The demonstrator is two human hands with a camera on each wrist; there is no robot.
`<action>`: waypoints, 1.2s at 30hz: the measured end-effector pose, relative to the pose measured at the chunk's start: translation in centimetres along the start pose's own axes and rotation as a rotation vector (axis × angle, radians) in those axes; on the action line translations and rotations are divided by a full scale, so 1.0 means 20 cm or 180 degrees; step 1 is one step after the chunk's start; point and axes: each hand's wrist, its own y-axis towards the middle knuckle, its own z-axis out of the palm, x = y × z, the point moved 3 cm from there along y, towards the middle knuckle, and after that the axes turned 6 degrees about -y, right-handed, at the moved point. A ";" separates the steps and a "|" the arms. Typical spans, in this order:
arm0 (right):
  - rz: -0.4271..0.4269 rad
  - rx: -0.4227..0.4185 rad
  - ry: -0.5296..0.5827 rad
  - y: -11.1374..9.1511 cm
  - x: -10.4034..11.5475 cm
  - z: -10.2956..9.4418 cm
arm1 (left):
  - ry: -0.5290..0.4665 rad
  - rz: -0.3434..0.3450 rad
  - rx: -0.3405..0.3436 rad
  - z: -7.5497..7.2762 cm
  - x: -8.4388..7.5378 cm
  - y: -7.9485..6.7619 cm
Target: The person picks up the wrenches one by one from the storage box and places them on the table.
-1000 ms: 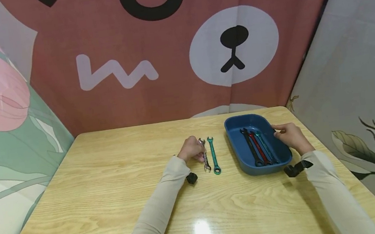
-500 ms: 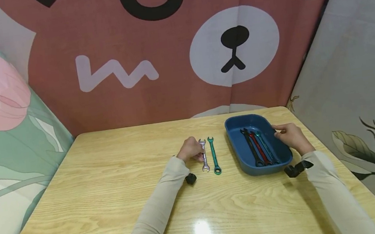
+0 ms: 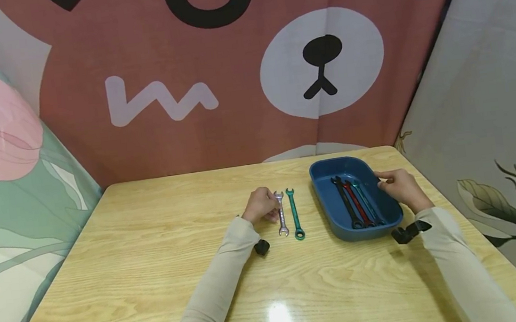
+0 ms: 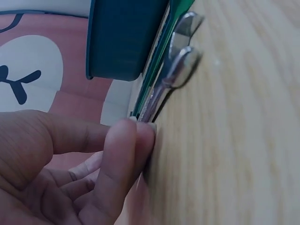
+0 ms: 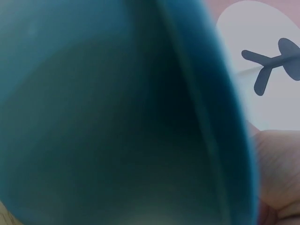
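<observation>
On the table, my left hand (image 3: 261, 205) pinches the silver open-end wrench (image 3: 282, 223) by its shaft. The left wrist view shows thumb and fingertips meeting on that shaft, with its forked end (image 4: 183, 68) pointing away from the hand. Just to the right lies a green wrench (image 3: 295, 214), roughly parallel. My right hand (image 3: 401, 189) grips the right rim of a blue plastic bin (image 3: 321, 201), thumb inside the wall. Inside the bin lie a black wrench (image 3: 347, 203), a red wrench (image 3: 358, 205) and a teal wrench (image 3: 367, 204), side by side.
The wooden table (image 3: 155, 270) reaches back to a curtain (image 3: 150, 147) with a bear print. Patterned cloth hangs along both sides. A black wrist camera (image 3: 262, 247) sits under the left wrist, another camera (image 3: 409, 232) by the right wrist.
The silver wrench has turned slightly, its near end shifting left, and now lies straighter beside the green one. Between half a second ago and now little differs. The right hand and bin stay put.
</observation>
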 end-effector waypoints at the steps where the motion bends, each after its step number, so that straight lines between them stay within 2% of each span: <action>1: 0.0000 0.0002 -0.0002 0.00 0.00 0.00 | 0.0012 0.0018 -0.0025 0.00 0.00 0.00; 14: 0.0014 0.0033 -0.0007 0.00 0.00 0.00 | 0.0108 0.0208 -0.0202 0.00 -0.04 -0.02; 25: -0.0046 0.0005 -0.0003 0.00 0.00 0.00 | -0.0068 0.0482 -0.0108 0.00 -0.09 -0.05; 36: -0.0016 0.0051 0.0001 0.00 0.01 -0.01 | -0.0224 0.0431 -0.0079 0.01 -0.13 -0.05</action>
